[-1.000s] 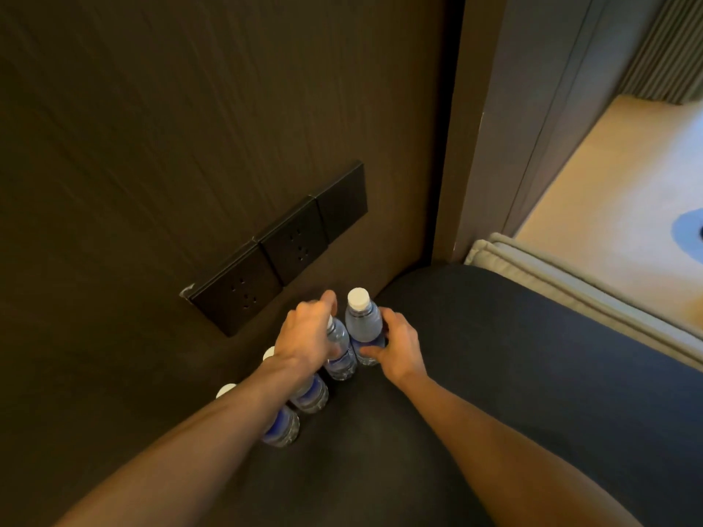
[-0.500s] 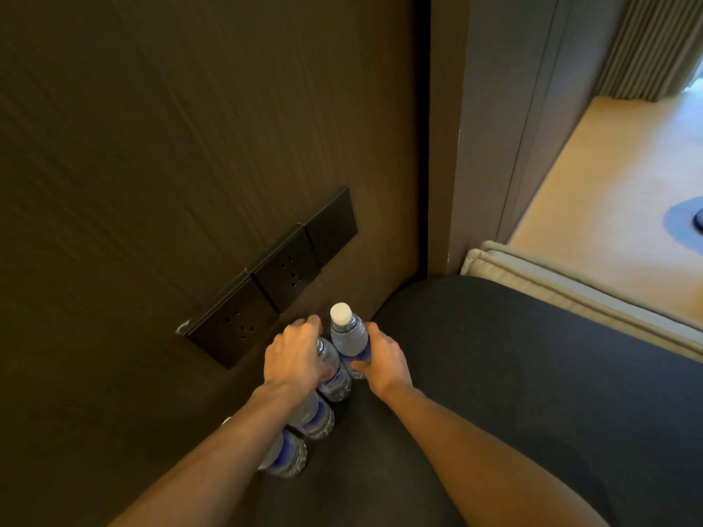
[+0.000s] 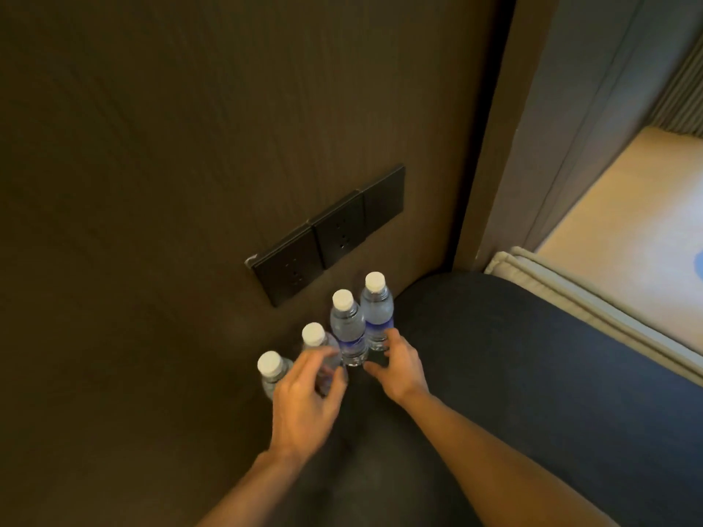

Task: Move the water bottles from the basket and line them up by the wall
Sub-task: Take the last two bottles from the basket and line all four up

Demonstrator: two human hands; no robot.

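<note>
Four water bottles (image 3: 346, 329) stand upright in a row against the wall (image 3: 190, 146), caps up. Our left hand (image 3: 304, 401) hovers, fingers spread and clamped on nothing; our right hand (image 3: 399, 368), fingers loosely apart, steadies the end bottle's base, we judge.

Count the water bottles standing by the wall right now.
4, upright in a row along the wall: bottle one, bottle two, bottle three, bottle four. Basket out of view.
</note>
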